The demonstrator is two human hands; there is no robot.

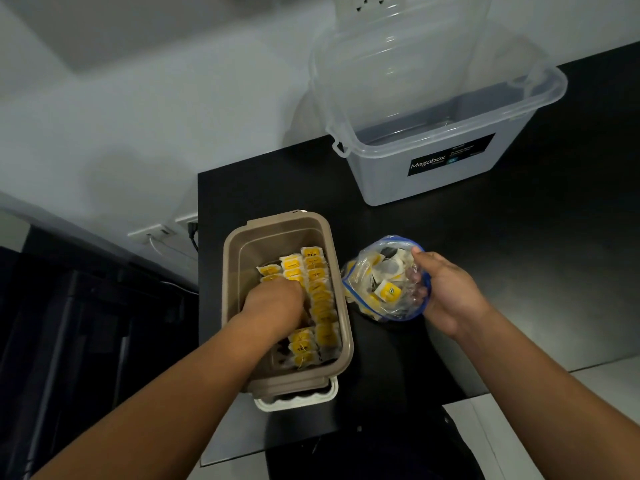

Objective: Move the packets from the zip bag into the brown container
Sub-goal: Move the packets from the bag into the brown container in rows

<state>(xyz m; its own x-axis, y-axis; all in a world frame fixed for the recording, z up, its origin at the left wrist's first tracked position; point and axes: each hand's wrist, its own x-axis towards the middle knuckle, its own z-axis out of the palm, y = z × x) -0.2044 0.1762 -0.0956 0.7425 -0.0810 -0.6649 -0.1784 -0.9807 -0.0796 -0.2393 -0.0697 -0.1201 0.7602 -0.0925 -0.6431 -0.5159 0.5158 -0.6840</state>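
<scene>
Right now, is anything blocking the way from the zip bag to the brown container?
Nothing visible. The zip bag, gripped by the right hand, sits beside the open-topped brown container; only the left hand reaches inside, among packets.

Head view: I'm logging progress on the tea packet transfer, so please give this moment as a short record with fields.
left hand: down inside the brown container, among the packets; grip not visible
right hand: holds the zip bag by its open rim
brown container: on the black table, rows of yellow packets inside
zip bag: right of the container, holds more packets
clear box: behind, open, looks empty
</scene>
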